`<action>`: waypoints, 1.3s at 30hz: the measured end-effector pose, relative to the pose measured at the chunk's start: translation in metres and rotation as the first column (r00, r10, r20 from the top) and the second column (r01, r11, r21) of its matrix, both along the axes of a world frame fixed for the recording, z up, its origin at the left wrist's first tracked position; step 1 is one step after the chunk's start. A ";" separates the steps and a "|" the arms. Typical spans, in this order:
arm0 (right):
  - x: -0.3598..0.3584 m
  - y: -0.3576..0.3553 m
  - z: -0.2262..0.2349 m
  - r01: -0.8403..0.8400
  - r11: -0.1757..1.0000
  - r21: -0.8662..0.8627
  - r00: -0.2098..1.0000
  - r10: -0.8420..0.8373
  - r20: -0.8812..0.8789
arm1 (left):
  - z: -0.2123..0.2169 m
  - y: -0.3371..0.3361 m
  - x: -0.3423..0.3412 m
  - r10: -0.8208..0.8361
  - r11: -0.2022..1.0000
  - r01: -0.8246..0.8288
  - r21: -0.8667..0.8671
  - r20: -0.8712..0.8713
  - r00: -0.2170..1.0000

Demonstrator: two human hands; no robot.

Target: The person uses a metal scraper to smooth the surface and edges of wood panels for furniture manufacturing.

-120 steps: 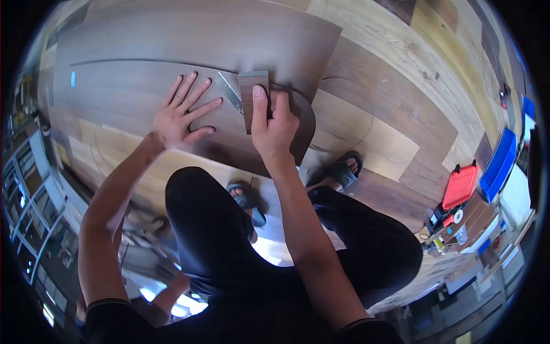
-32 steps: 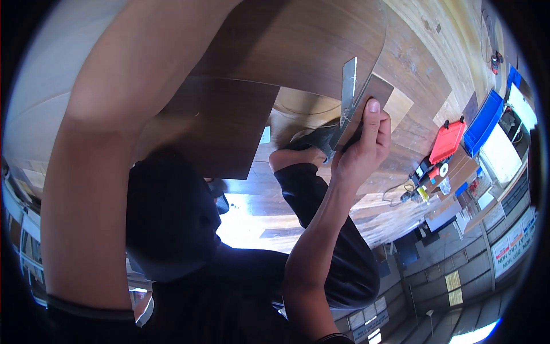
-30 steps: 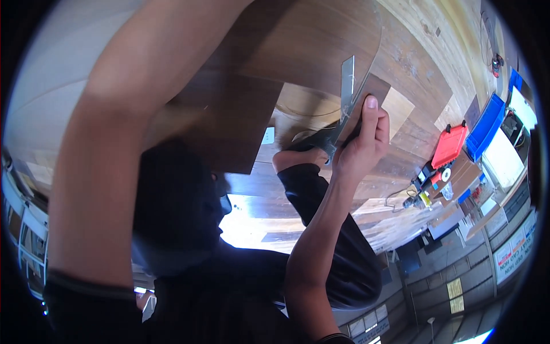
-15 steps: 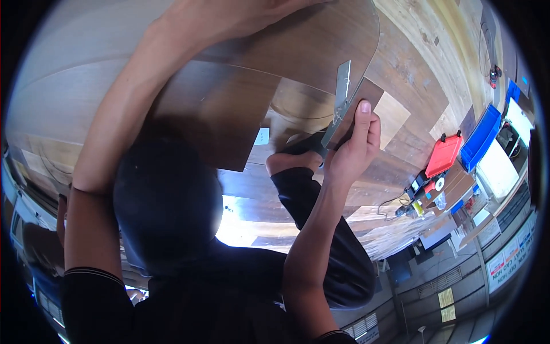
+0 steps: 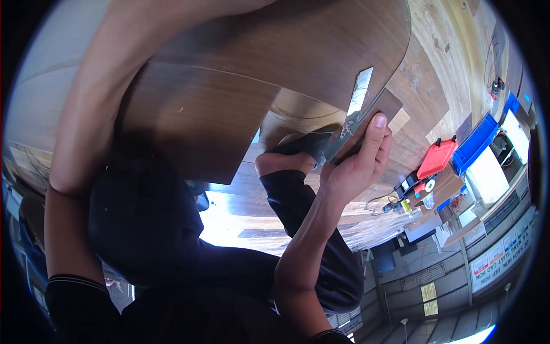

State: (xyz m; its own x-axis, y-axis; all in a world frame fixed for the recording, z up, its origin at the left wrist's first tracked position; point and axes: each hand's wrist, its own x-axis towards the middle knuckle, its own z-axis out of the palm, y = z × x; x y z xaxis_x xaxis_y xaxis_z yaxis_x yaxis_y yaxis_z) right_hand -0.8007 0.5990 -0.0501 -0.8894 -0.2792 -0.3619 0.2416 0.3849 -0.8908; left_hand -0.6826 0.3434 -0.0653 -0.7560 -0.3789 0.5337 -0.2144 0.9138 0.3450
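Observation:
My right hand [image 5: 358,169] is closed, thumb on top, on a flat brown wood-look piece [image 5: 389,106]. Along that piece runs a grey-green strip [image 5: 346,135], and a shiny metal strip [image 5: 360,89] stands up at an angle beside it. A large brown wood-look panel [image 5: 309,43] with a curved edge lies above. My left forearm [image 5: 86,114] reaches over it to the top edge of the view, where the left hand's fingers are cut off. Another brown panel [image 5: 212,120] with a square corner lies below, partly in shadow. My bare foot [image 5: 283,163] is close to the right hand.
Wood-look flooring [image 5: 435,63] stretches to the right. A red lid or tray [image 5: 437,159], a blue bin [image 5: 475,143], white boxes [image 5: 487,178] and a cordless tool [image 5: 497,88] stand there. A dark rounded shape [image 5: 146,223] covers the lower left.
The view has shifted slightly. The right hand keeps its hold on the brown piece, now a little farther right and lower. The left forearm has slid up and left, with less of its hand showing.

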 end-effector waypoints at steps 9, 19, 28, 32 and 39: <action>-0.004 -0.002 0.012 -0.049 0.999 0.010 0.998 0.049 0.049 | -0.011 0.006 0.001 0.053 0.995 -0.052 0.081 -0.003 0.999; -0.005 -0.001 0.008 -0.055 0.997 0.058 0.998 0.055 0.011 | -0.017 0.011 0.008 0.105 0.986 -0.106 0.132 0.009 0.994; -0.008 -0.011 0.010 -0.030 0.999 0.039 0.996 0.026 0.088 | -0.016 0.014 0.013 0.119 0.978 -0.122 0.167 0.025 0.993; -0.014 -0.015 0.006 -0.038 0.998 0.040 0.999 0.037 0.033 | -0.014 0.012 0.013 0.123 0.975 -0.126 0.180 0.029 0.992; -0.020 -0.018 0.007 -0.060 0.998 0.017 0.998 0.059 0.039 | -0.014 0.012 0.013 0.131 0.967 -0.135 0.215 0.034 0.991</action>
